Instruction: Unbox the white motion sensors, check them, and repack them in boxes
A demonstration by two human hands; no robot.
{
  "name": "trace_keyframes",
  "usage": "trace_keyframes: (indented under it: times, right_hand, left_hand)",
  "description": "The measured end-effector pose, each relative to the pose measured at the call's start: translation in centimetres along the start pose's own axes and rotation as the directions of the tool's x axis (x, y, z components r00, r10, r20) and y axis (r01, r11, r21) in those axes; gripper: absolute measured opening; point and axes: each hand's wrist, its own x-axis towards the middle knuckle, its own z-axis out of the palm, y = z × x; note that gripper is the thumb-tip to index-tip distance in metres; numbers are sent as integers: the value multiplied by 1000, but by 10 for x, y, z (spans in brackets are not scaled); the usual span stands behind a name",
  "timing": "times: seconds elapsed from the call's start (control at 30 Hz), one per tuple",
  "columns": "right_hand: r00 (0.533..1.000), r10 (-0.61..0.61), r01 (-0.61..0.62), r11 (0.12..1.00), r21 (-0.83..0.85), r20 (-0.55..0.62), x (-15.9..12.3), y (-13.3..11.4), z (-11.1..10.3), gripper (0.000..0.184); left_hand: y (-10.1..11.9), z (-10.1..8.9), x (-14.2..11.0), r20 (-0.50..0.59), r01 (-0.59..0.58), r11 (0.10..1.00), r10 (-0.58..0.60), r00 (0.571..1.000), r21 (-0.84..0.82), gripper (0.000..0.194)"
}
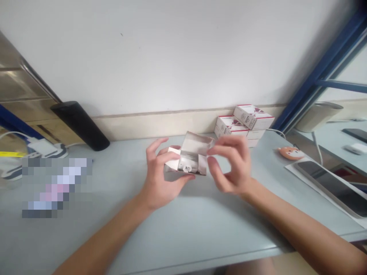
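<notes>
A small cardboard box (197, 142) is held just above the table in the middle of the view, its lid raised and its side flaps folded outward. Inside sits a whitish item (187, 167) with a small ring-like end, too blurred to name. My left hand (162, 177) grips the box from the left, thumb below and fingers on the left flap. At the opposite side, my right hand (232, 164) has thumb and index finger pinched at the edge of the right flap, its other fingers curled.
Several white and maroon boxes (254, 117) are stacked by the wall. A black cylinder (82, 126) stands at left, near a pixelated object (56, 187) and a power strip (54, 151). At right are an orange animal-faced item (291, 153) and a dark phone-like slab (329, 183).
</notes>
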Motion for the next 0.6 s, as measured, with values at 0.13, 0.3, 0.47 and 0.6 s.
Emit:
trace_keyframes:
  times: [0.13,0.3,0.47,0.6]
  right_hand:
    - [962,-130,138,990,-17,239,-4,-1,2,22]
    - [974,-23,39,997,-67,225,-3,5,3,11]
    - [969,90,-76,995,-71,232,-3,6,6,9]
    - [934,131,-141,990,5,331,-2,5,6,17]
  left_hand:
    - [-1,-1,1,-33,-94,993,96,995,71,64]
    - [3,-10,13,-12,-300,886,325,946,354,62]
    - [2,-14,16,7,-185,927,193,981,325,56]
    - [-1,-13,11,21,-14,977,10,1000,214,52]
